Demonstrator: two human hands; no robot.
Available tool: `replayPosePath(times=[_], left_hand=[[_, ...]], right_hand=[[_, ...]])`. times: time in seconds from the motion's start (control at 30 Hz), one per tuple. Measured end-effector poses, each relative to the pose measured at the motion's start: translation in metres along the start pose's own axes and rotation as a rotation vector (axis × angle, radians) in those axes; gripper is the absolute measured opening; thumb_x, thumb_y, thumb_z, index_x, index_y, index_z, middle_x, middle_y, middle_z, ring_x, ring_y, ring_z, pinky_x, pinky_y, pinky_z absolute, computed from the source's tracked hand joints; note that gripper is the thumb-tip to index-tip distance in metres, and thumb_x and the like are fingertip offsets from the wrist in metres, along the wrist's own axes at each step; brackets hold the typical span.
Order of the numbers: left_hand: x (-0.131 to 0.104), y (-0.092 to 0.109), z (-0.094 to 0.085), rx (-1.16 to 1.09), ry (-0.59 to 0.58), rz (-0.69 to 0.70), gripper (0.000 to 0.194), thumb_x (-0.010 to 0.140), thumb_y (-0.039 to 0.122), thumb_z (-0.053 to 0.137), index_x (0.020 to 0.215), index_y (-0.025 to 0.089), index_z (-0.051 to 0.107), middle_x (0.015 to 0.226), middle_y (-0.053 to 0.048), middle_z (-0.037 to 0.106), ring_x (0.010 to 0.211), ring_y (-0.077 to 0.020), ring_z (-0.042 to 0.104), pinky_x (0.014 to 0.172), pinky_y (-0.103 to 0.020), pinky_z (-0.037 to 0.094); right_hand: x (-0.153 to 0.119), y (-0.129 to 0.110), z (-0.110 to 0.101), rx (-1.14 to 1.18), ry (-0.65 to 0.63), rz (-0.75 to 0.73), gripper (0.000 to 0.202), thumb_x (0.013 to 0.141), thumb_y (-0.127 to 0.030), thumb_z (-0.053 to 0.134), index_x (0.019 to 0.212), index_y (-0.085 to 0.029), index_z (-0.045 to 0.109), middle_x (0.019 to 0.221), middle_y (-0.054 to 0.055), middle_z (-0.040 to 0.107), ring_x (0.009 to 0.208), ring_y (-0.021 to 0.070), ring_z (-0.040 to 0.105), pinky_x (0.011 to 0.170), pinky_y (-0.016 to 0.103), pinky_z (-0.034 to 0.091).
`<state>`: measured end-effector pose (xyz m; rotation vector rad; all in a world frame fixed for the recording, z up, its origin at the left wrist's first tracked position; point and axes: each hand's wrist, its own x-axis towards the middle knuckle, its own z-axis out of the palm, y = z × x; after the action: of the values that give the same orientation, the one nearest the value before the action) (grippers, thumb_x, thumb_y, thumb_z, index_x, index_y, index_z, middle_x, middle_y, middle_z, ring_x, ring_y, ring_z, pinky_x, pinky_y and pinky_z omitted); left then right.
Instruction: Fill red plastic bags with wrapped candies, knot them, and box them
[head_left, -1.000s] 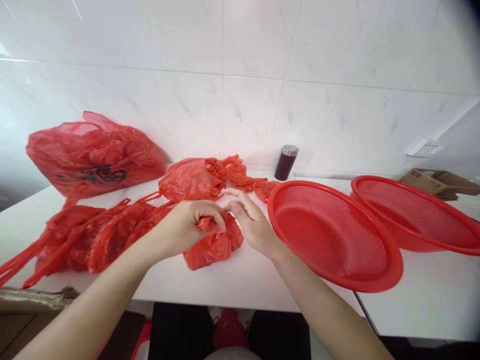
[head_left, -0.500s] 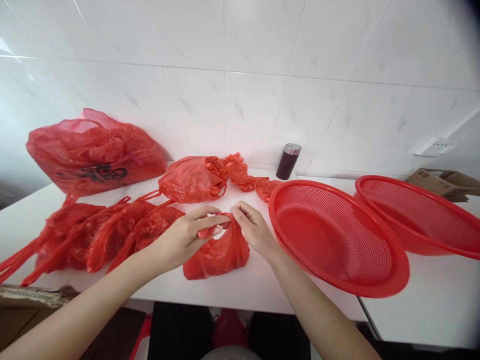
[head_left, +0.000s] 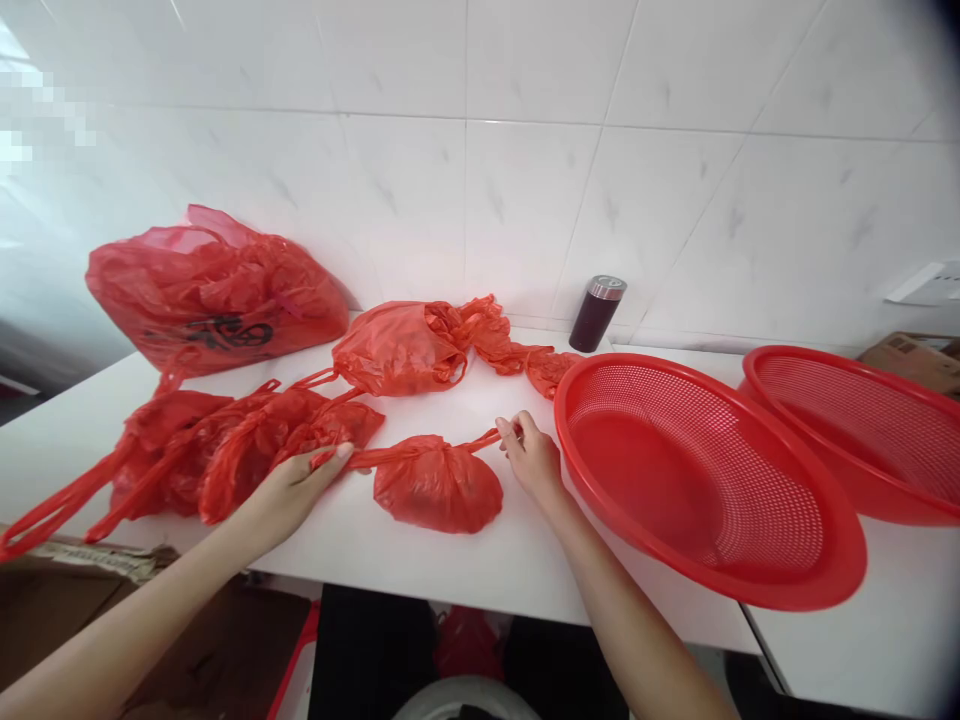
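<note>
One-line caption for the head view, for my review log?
Left hand and right hand pull the two handles of a small red bag apart on a white counter, beside red baskets.

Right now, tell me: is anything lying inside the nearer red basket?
No. The nearer red basket shows only its bare perforated bottom; the small red bag lies on the counter beside it.

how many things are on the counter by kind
red plastic bags: at least 5, counting the small bag pulled between left hand and right hand
red mesh baskets: 2
dark tumbler: 1
total: at least 8
</note>
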<state>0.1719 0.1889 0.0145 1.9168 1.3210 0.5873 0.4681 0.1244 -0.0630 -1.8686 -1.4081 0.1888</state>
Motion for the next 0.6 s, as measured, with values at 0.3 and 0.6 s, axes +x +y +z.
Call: replayPosePath(times=[0.3, 0.6], left_hand=[[0.071, 0.005, 0.088, 0.332, -0.052, 0.201, 0.039, 0.096, 0.042, 0.027, 0.093, 0.020, 0.060, 0.079, -0.006, 0.070, 0.077, -0.0217, 0.068, 0.074, -0.032, 0.050], [0.113, -0.011, 0.102, 0.679, 0.000, 0.081, 0.039, 0.098, 0.043, 0.031, 0.115, 0.019, 0.057, 0.094, -0.012, 0.071, 0.086, -0.0246, 0.068, 0.076, -0.037, 0.049]], right_hand=[[-0.032, -0.030, 0.022, 0.061, -0.169, -0.043, 0.011, 0.084, -0.027, 0.048, 0.085, -0.024, 0.038, 0.072, -0.004, 0.053, 0.060, 0.0152, 0.050, 0.057, 0.024, 0.032], [-0.024, 0.006, 0.022, 0.068, -0.166, -0.037, 0.006, 0.084, -0.022, 0.041, 0.081, -0.025, 0.036, 0.066, -0.005, 0.048, 0.055, 0.0147, 0.043, 0.053, 0.024, 0.029]])
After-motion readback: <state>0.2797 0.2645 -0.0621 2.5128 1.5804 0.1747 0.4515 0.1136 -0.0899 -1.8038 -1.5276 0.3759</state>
